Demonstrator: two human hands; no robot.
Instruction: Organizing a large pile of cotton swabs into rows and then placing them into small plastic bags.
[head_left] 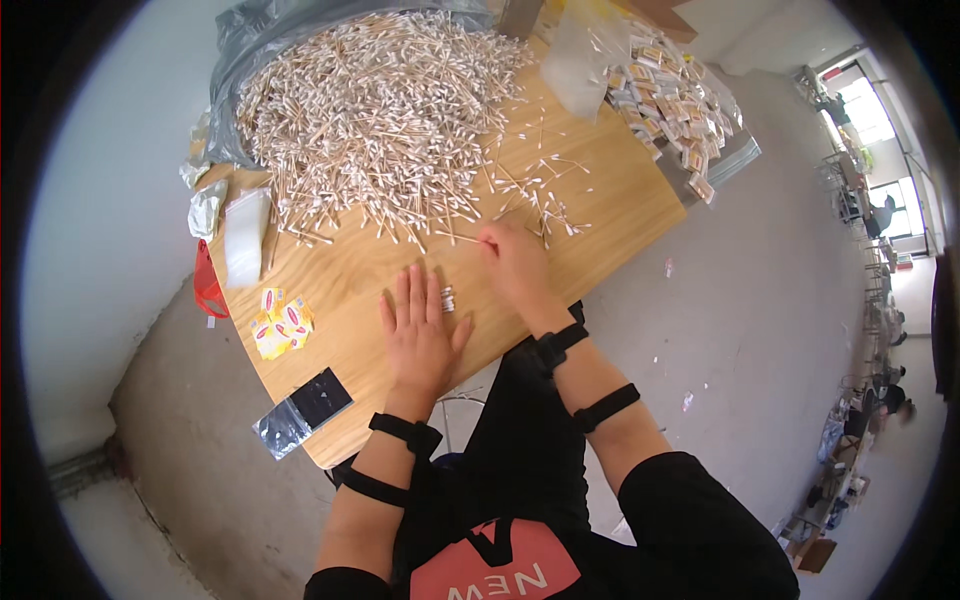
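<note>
My left hand (418, 335) lies flat on the wooden table, fingers stretched out and palm down. Beside its index finger show the white tips of several cotton swabs (448, 299); the hand hides the rest of them. My right hand (515, 262) is closed in a pinch at the near edge of a large heap of cotton swabs (375, 120). From its fingertips a cotton swab (457, 237) sticks out to the left. More loose swabs (545, 205) are scattered just beyond the right hand.
Yellow and white printed cards (282, 325) lie at the table's left, near a clear plastic sleeve (245, 238). A black phone-like slab (320, 398) rests by the near left corner on a plastic bag. Many small packs (670, 95) pile up at the far right. A red bag (207, 285) hangs at the left edge.
</note>
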